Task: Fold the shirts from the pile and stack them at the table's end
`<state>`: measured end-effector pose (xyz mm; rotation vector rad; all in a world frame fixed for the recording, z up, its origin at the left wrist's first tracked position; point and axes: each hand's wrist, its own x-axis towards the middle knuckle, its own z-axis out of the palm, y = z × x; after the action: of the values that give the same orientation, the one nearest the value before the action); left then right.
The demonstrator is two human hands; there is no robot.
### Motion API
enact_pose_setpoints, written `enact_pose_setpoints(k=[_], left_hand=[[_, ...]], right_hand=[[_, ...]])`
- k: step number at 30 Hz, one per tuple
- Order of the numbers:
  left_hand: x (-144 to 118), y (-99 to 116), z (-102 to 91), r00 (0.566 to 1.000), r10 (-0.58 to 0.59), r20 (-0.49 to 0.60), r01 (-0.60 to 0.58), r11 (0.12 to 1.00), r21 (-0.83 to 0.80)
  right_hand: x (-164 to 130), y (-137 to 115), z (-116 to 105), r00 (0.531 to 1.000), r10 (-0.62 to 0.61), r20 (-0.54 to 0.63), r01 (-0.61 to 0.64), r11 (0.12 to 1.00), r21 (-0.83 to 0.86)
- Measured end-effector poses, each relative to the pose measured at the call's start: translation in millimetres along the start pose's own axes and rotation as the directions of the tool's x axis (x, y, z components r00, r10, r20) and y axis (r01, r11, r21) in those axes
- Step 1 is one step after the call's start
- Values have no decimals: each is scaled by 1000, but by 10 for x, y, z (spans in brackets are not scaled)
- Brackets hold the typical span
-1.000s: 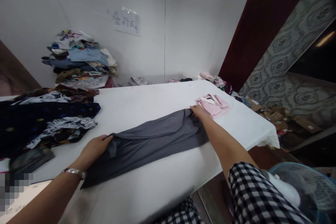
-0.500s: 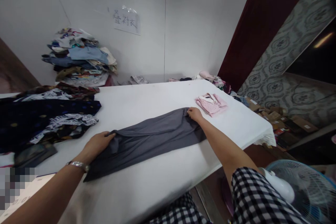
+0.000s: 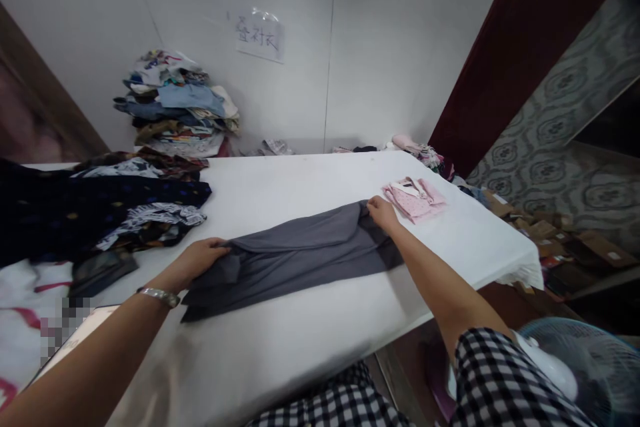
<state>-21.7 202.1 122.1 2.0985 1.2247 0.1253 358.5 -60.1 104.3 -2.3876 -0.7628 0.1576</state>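
Note:
A dark grey garment (image 3: 300, 253) lies in a long folded strip across the white-covered table (image 3: 280, 347); its exact kind I cannot tell. My left hand (image 3: 203, 259), with a metal bracelet at the wrist, pinches its upper left corner. At the upper right corner, my right hand (image 3: 384, 215) grips the cloth between thumb and fingers. Soft creases run along the strip between both hands. Just beyond my right hand rests a folded pink shirt (image 3: 415, 199) with a white collar.
Loose dark and patterned clothes (image 3: 135, 197) cover the table's left side. Behind them a tall clothes stack (image 3: 180, 103) stands against the wall, near a paper sign (image 3: 260, 35). More clothes (image 3: 420, 152) lie at the far right corner. A fan (image 3: 575, 367) stands lower right, cardboard boxes (image 3: 545, 230) beyond.
The view has shifted a little, so the scene sits further right. Both hands keep hold of the grey garment's upper corners, and the cloth looks slightly smoother.

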Motion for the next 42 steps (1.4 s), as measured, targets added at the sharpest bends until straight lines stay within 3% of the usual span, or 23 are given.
enact_pose_setpoints(k=[4,6,10,13,16,19,21,22,24,26,30,37,40,42], left_hand=[[-23,20,-6,997,-66,28,68,996,-61],[-15,23,1,998,-57,33,59,997,-48],[-41,34,5,999,42,7,-42,998,54],[-148,63,-5,977,189,-103,-156,951,266],[-302,136,-13,896,396,-202,-254,829,499],[-419,213,3,775,569,-273,-298,711,636],[-452,215,52,714,648,-265,-333,648,685],[-456,193,92,704,675,-221,-369,613,699],[-450,110,193,718,690,-89,-453,561,693],[-441,7,293,750,661,7,-504,565,654],[-455,-99,370,810,586,-21,-452,646,616],[-490,3,230,900,433,54,-396,759,517],[-460,19,171,939,336,74,-337,855,394],[-429,15,154,957,287,32,-280,897,343]], right_hand=[[-112,-95,138,989,6,149,-16,998,67],[-130,-130,186,985,28,169,-44,994,95],[-126,-190,133,990,53,130,-81,971,226],[-128,-216,26,992,88,85,-112,935,335],[-144,-215,-16,984,143,105,-174,900,400],[-166,-197,2,977,176,121,-211,875,435],[-172,-183,18,975,185,123,-221,864,452],[-170,-174,24,974,190,123,-225,860,457],[-162,-152,36,971,203,123,-237,855,461],[-153,-125,51,968,216,124,-249,855,455],[-161,-83,84,964,231,129,-264,860,436],[-241,-117,138,968,138,207,-207,909,361],[-223,-111,172,985,81,154,-128,936,327],[-197,-88,177,994,65,92,-84,970,226]])
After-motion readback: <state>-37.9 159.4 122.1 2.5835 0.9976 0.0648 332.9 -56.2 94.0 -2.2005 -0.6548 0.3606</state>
